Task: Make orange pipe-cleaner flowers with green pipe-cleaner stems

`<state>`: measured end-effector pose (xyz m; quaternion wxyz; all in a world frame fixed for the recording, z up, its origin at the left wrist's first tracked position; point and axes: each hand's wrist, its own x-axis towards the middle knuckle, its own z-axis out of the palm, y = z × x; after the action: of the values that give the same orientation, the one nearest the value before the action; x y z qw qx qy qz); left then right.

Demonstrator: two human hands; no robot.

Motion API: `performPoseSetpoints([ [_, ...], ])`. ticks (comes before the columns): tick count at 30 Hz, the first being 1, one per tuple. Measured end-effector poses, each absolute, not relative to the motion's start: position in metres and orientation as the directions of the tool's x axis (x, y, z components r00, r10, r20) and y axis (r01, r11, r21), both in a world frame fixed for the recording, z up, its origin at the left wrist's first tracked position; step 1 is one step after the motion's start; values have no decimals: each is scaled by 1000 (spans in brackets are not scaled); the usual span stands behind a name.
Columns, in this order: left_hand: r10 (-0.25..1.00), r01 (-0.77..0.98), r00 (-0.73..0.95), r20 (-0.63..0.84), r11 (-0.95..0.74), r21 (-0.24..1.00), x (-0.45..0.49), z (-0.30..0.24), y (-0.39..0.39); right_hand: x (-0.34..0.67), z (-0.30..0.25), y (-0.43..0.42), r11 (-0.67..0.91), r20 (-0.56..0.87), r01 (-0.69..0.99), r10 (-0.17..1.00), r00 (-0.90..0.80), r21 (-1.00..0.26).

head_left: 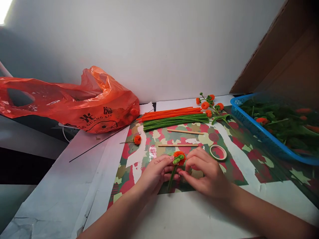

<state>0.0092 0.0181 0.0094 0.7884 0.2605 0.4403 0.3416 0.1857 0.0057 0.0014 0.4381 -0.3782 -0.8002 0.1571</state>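
Observation:
In the head view, my left hand [158, 171] pinches an orange pipe-cleaner flower [179, 158] between thumb and fingers. Green loops sit on the side of the flower facing me, and a fuzzy green stem [171, 179] hangs down past the fingers. Close on its right is my right hand [206, 169], with bent fingers and the thumb apart from them; I see nothing held there. Beyond the hands lie two thin wooden sticks [178, 145]. A roll of pale tape [218, 153] rests just past my right hand.
Orange pipe cleaners [171, 114] and green pipe cleaners [175, 122] lie bundled at the back, near finished flower sprays [210, 103]. A wired orange flower [137, 139] is at left. A red plastic bag [99, 106] and a blue basket [271, 146] flank the patterned mat [234, 172].

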Motion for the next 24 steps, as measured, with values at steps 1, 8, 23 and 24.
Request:
performPoseSetpoints([
  [1,758,-336,389,-524,646,685,9,9,18,184,-2,5,707,622,477,698,-354,-522],
  [8,759,-402,379,-530,651,644,10,3,13,175,-11,2,780,688,581,553,-470,-230],
  [23,774,-464,346,-530,632,621,12,3,13,175,-8,5,806,768,521,514,-383,-280],
  [24,784,-462,331,-525,620,634,13,4,13,177,-8,6,817,770,479,519,-370,-321],
])
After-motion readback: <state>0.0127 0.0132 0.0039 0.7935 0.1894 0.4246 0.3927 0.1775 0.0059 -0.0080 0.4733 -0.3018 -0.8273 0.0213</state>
